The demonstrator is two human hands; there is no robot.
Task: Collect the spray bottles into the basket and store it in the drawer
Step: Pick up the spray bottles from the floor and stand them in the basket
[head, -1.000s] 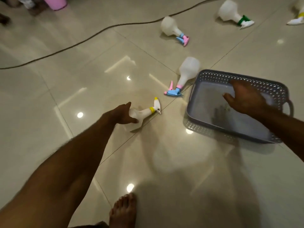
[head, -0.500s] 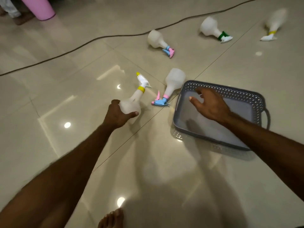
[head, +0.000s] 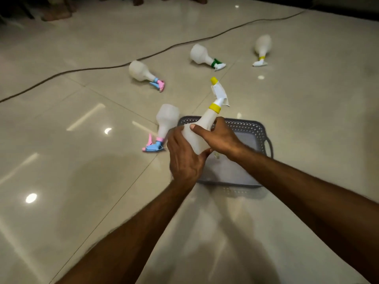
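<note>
Both hands hold a white spray bottle with a yellow collar and nozzle (head: 202, 124) tilted over the grey perforated basket (head: 252, 128). My left hand (head: 183, 155) grips its base and my right hand (head: 217, 136) wraps its body. A bottle with a pink and blue trigger (head: 164, 124) lies on the floor touching the basket's left side. Farther off lie another pink and blue bottle (head: 143, 73), a green-collared bottle (head: 202, 56) and a yellow-collared bottle (head: 262, 47). The basket floor that shows is bare; my hands hide part of it.
A black cable (head: 102, 67) snakes across the glossy beige tiled floor behind the bottles. Feet of other people (head: 55, 15) show at the top edge.
My left hand lifted the yellow-collared bottle off the floor and carried it right over the basket. My right hand left the basket and took hold of the bottle too.
</note>
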